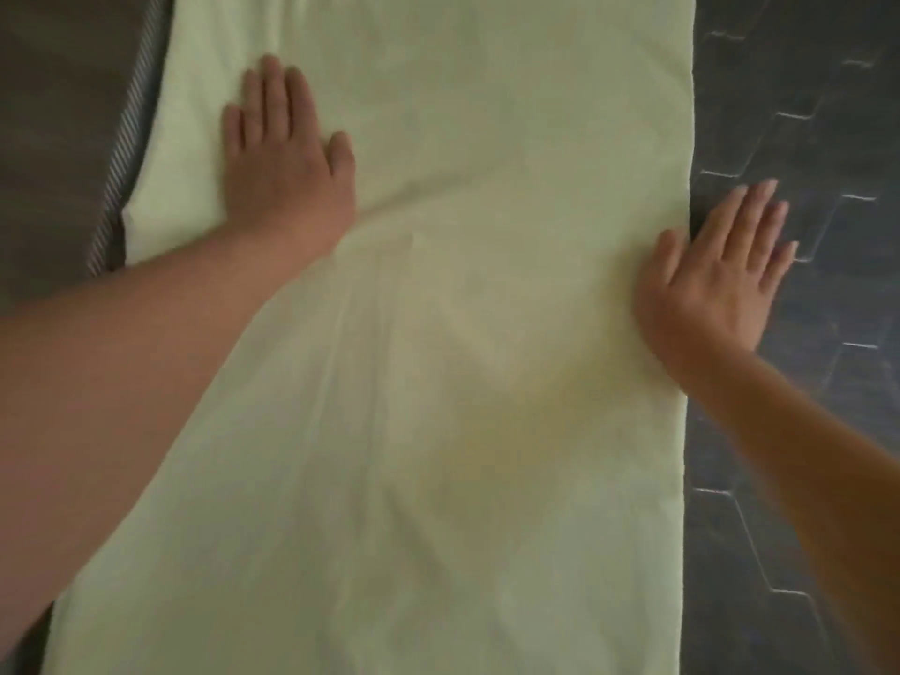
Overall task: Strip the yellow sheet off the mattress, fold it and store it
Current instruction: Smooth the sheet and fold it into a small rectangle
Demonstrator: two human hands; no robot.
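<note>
The yellow sheet point(438, 333) lies flat under the left hand point(287, 172), fingers straight and together; the right hand point(721, 280) presses its right edge, fingers spread past it.

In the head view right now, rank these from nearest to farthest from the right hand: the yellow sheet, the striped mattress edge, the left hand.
1. Yellow sheet: the right hand is at its right edge.
2. Left hand: flat on the sheet's left part.
3. Striped mattress edge: far left, beyond the left hand.

Flat hands point(285, 158) on yellow sheet point(438, 333)
</note>
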